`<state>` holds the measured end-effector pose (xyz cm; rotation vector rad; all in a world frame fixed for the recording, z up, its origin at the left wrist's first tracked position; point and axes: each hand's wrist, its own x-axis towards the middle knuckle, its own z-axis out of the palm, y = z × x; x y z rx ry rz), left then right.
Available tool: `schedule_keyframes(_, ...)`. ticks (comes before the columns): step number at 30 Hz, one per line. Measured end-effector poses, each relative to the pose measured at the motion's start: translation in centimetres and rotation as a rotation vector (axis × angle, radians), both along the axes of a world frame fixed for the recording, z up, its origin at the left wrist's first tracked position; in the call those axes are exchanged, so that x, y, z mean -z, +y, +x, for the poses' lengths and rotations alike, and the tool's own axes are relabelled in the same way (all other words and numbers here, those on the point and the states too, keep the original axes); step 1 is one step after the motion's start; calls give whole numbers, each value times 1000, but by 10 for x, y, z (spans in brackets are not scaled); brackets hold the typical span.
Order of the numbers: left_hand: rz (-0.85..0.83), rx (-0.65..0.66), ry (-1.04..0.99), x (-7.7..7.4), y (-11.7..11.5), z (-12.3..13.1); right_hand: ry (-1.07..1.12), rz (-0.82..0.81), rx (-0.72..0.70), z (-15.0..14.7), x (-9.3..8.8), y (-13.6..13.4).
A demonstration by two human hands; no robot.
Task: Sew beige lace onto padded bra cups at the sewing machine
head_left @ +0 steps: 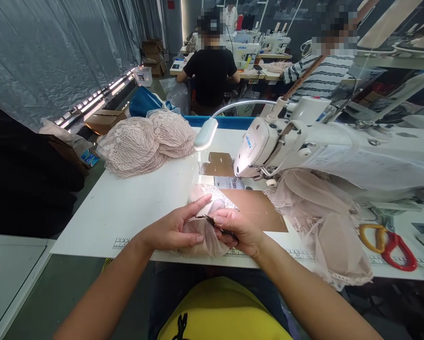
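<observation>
Between the hands (178,229) (241,231), pale pink fabric (211,240) bunches, sheer and lace-edged.

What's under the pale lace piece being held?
Beside the pale lace piece, white tabletop with ruler marks and, at right, a brown panel show. Anything directly underneath is covered by it, the left hand and the right hand.

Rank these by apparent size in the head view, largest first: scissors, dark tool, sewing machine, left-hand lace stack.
1. Sewing machine
2. Lace stack
3. Scissors, blades mostly hidden
4. Dark tool, partly covered by the right fingers
</observation>
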<state>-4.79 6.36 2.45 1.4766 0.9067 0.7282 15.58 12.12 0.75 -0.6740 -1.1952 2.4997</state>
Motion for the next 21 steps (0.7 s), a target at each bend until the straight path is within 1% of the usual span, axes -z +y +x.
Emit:
schedule_keyframes(4,46,5,48,3,0,-1,-4,-17,17,0,-2,0)
schedule_keyframes(6,79,-3,75,7,1,-1,-5,49,44,2,-7,0)
schedule_keyframes(7,87,-7,81,9,1,-2,-15,121,59,5,-10,0)
schedule_keyframes(9,81,-25,74,11,1,-3,-89,356,98,15,-15,1)
schedule_keyframes(11,57,-52,51,12,-1,-5,-261,685,163,33,-16,4)
schedule_keyframes(12,44,-67,39,12,-3,-6,-383,867,210,45,-14,7)
schedule_keyframes(14,23,-101,24,11,-7,-9,-662,1197,322,72,-4,14)
schedule_keyframes(16,6,-133,13,11,-10,-11,-918,1422,377,97,9,21)
schedule_keyframes(17,4,-151,16,11,-11,-12,-1019,1502,396,108,14,24)
schedule_keyframes(19,12,-189,38,12,-10,-11,-1085,1592,460,119,19,24)
schedule_keyframes(20,20,-207,52,12,-9,-8,-1062,1587,504,119,17,21)
schedule_keyframes(21,31,-222,66,11,-8,-5,-997,1549,535,115,14,17)
